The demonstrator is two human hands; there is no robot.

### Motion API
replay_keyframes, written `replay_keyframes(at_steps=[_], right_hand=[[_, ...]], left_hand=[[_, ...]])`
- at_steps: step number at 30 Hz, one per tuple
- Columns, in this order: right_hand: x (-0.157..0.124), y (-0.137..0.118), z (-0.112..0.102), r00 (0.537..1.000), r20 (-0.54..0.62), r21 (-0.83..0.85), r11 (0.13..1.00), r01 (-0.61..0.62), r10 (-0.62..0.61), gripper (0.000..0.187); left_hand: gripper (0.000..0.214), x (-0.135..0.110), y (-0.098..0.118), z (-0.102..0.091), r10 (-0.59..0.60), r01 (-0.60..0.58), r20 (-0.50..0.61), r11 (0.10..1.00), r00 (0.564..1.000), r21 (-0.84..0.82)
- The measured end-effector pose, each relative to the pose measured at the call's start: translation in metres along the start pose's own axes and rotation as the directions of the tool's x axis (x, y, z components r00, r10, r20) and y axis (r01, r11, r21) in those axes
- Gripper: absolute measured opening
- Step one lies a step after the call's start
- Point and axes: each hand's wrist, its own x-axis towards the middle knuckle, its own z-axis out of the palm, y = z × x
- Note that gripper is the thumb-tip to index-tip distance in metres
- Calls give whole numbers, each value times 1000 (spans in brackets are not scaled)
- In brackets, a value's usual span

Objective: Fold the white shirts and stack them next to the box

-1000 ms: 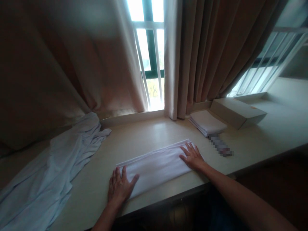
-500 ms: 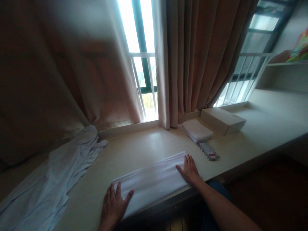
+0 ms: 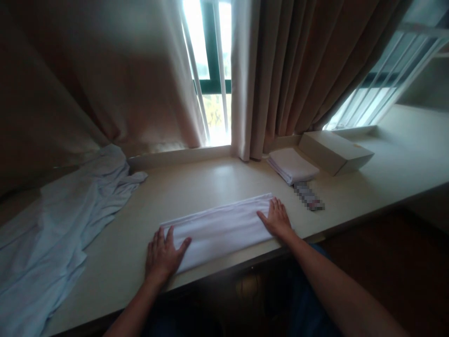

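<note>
A long white cloth (image 3: 220, 227), folded into a narrow strip, lies flat on the pale desk (image 3: 196, 185) near its front edge. My left hand (image 3: 163, 252) rests flat on the strip's left end, fingers spread. My right hand (image 3: 277, 219) presses flat on the right end, fingers apart. Neither hand grips anything.
A crumpled pale blue sheet (image 3: 52, 224) covers the desk's left side. At the back right lie a small folded white stack (image 3: 293, 166), a flat box (image 3: 335, 152) and a small blurred object (image 3: 308, 196). Brown curtains (image 3: 298, 65) hang before the barred window (image 3: 210, 70).
Both hands stay flat on the ends of the folded strip. Only the camera view has shifted, up and then back down.
</note>
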Motion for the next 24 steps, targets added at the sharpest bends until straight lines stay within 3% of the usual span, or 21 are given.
replay_keyframes(at_steps=[24], right_hand=[[-1,0,-1,999,37,-24,999,-39,40,98]], left_hand=[[90,2,5,1,-39,40,40,999,998,-17]])
